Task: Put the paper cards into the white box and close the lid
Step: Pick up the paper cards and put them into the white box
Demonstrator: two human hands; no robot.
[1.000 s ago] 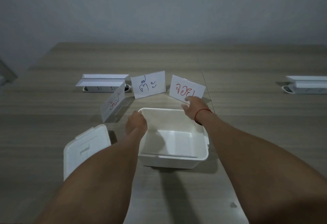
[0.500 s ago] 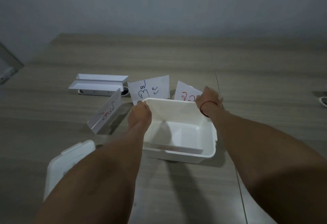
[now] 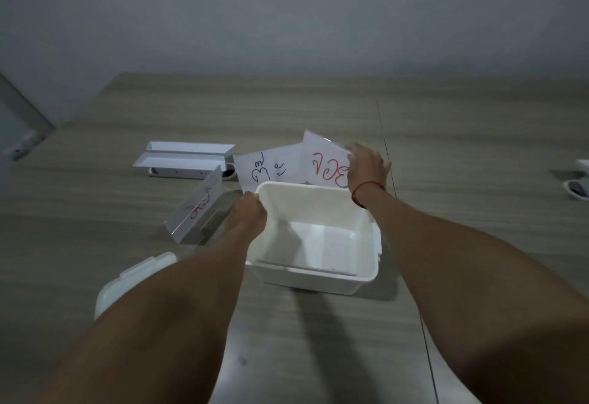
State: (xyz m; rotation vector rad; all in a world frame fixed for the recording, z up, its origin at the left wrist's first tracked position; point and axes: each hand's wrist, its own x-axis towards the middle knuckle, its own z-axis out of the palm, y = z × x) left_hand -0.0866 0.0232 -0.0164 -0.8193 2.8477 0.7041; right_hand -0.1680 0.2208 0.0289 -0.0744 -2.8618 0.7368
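An open white box (image 3: 318, 263) stands on the wooden table in front of me. My left hand (image 3: 250, 212) grips its far left corner rim. My right hand (image 3: 366, 169), with a red string on the wrist, holds a white card with red writing (image 3: 323, 164) lifted above the box's far edge. A second card with blue writing (image 3: 271, 169) stands just behind the box. A third card with red writing (image 3: 199, 204) leans in a stand to the left. The white lid (image 3: 127, 282) lies at the lower left, partly hidden by my left forearm.
A white power strip housing (image 3: 185, 161) sits behind the cards at the left. Another white fixture (image 3: 578, 186) shows at the right edge. A seam in the table (image 3: 387, 148) runs past the box on its right side.
My right hand has taken the red-lettered card and raised it off the table above the box's far edge. My left hand stays on the box corner. The view shifted slightly.
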